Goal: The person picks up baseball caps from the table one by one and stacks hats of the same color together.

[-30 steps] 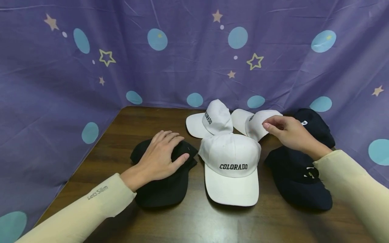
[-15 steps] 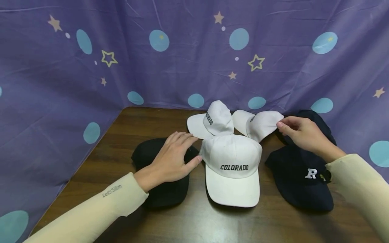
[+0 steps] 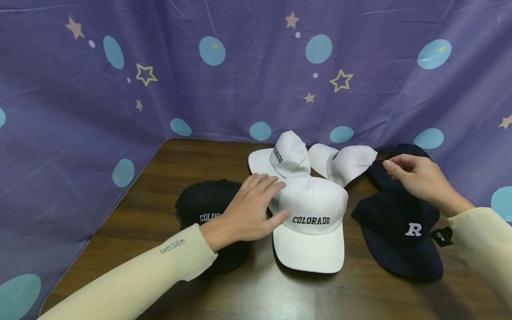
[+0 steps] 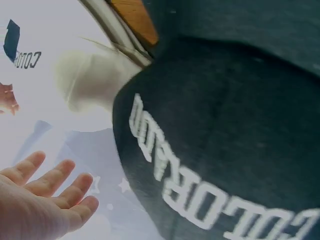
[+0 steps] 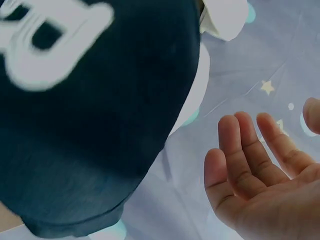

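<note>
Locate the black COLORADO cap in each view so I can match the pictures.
Head: the black COLORADO cap is left of centre, partly hidden by the left hand.
Left wrist: large, filling most of the right side, white lettering visible.
Right wrist: not seen in this picture.
Shared landmark: the star-patterned curtain, in all three views.

Head view: L hand [image 3: 252,213] & sleeve [image 3: 148,273] hide part of blk cap [image 3: 204,195], incl. end of its lettering [image 3: 209,218]; R hand [image 3: 428,180] hides part of rear dark cap [image 3: 381,174]; rear R-side white cap [image 3: 350,162], lettering too sm. to read. R wrist: front navy cap's [image 5: 115,125] white letter [image 5: 37,75] blurred, cut off; thumb [image 5: 313,117] cut at R edge.
</note>
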Motion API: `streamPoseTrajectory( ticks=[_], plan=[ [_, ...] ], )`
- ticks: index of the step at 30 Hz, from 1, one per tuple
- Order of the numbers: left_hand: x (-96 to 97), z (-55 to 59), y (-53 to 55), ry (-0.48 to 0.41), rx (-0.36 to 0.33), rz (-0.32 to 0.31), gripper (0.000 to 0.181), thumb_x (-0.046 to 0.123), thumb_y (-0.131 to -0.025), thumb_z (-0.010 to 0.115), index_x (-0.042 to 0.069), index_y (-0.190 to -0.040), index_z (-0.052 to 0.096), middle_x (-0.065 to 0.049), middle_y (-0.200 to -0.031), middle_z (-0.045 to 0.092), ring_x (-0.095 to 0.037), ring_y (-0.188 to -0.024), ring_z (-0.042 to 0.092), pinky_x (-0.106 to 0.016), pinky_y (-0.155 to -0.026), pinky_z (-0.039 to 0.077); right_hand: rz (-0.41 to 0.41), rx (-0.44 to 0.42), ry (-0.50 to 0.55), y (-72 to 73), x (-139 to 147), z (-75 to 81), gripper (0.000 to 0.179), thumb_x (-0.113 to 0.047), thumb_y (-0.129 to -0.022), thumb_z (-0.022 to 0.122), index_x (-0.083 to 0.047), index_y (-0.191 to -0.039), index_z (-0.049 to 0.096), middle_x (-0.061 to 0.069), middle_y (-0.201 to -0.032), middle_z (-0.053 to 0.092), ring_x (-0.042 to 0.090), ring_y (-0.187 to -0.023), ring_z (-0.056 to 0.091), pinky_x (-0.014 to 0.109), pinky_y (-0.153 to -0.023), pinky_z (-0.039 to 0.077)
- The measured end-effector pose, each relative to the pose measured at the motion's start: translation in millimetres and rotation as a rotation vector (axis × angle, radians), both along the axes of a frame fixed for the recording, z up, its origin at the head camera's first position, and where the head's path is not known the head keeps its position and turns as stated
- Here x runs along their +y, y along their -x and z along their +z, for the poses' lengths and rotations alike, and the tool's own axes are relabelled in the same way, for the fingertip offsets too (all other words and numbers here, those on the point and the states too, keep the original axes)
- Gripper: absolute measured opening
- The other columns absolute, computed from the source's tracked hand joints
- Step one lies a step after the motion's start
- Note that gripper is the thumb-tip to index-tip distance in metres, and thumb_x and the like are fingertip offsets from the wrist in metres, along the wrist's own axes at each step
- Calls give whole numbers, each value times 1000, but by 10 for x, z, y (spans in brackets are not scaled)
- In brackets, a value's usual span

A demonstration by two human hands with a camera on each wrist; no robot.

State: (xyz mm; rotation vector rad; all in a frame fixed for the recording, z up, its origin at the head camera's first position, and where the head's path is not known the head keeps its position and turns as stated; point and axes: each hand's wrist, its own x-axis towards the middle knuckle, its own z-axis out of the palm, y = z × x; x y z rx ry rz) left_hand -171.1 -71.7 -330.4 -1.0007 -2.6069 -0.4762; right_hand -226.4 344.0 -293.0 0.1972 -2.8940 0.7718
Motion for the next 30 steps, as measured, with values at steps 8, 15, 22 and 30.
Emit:
streamPoseTrajectory(
  ticks=[8,15,22,30],
  plan=[
    [102,15,0,-15,13,-17,61,49,-96,61,10,-143,57,-12,-146,55,-34,-139,43,-48,-122,22,-78,-7,-48,108,276,-16,66,-59,-103,46,-1,-126,66,20,-102,72,31,-89,65,37,-67,49],
    [133,19,-17,13,12,-9,63,51,-96,62,10,-143,56,-12,-146,54,-32,-139,42,-47,-123,22,-154,-37,-119,203,606,-92,74,-59,-104,40,8,-131,57,39,-125,56,58,-112,50,67,-85,43],
    [156,20,-30,16,6,-10,62,51,-97,61,11,-144,56,-11,-147,54,-32,-140,42,-46,-123,21,-254,-63,-161,340,868,-190,78,-61,-103,38,13,-123,54,41,-120,54,63,-111,44,70,-90,37],
    [205,28,-41,27,-6,-17,62,52,-97,60,12,-144,56,-11,-147,53,-32,-141,41,-46,-124,20,-400,-207,-235,447,1141,-309,86,-63,-102,36,20,-123,47,46,-126,43,66,-114,39,66,-84,46]
  ],
)
